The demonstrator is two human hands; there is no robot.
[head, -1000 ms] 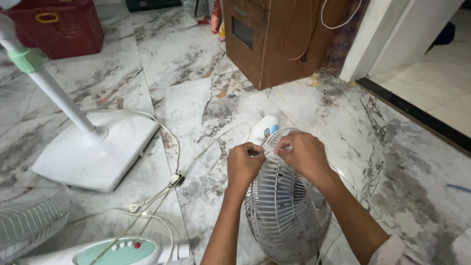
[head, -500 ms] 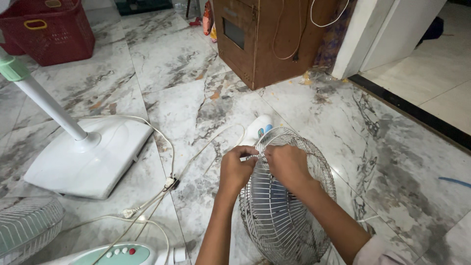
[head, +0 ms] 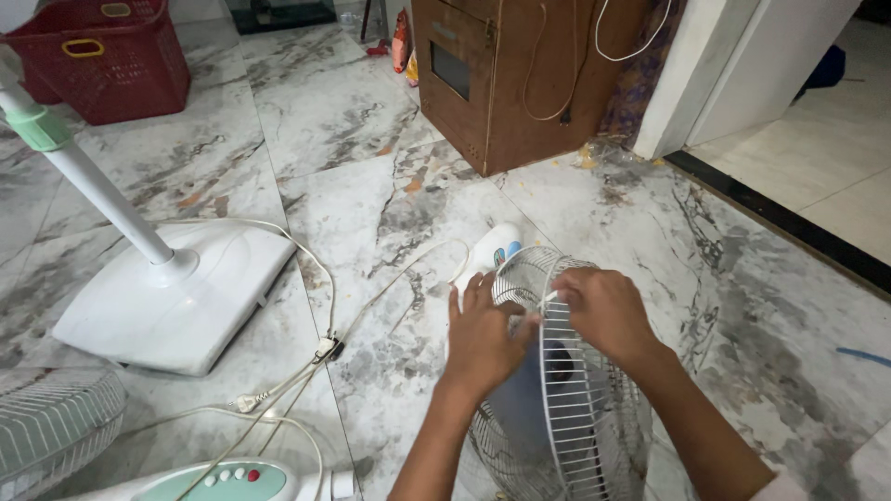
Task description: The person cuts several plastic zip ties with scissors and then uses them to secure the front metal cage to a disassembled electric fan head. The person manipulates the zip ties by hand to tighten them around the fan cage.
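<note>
White wire made up the fan guard, which stood on the marble floor between the person's 2 hands. Her left hand lay flat against the guard's near rim, fingers spread, not gripping. Her right hand pinched the top wires tight. Just past both hands sat the white fan motor. Far off to the left stood a fan base.
</note>
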